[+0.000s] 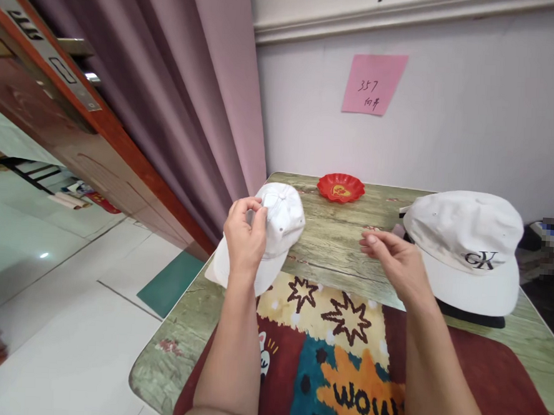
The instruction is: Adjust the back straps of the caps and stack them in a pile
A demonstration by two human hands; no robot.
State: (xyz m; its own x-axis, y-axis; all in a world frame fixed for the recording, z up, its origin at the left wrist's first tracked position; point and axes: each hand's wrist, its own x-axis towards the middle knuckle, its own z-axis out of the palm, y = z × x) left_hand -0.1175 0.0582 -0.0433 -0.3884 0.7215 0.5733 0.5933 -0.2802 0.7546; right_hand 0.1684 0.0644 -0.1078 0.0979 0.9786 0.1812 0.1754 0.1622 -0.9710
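Observation:
A plain white cap (283, 223) sits at the left side of the table, its brim toward me. My left hand (246, 237) is at its crown, thumb and forefinger curled into a pinch on the fabric near the top. Over the table's middle, my right hand (398, 262) holds nothing I can see; its fingers stretch out to the left with the thumb alongside. Just right of that hand is a second white cap (465, 238) with dark letters on the front, raised on a dark base partly hidden beneath it.
A red scalloped dish (341, 187) stands at the back of the wood-patterned table (336, 236). A colourful mat (304, 372) covers its front. Pink paper (374, 84) hangs on the wall. A purple curtain (210, 72) and a wooden door (133, 180) border the left.

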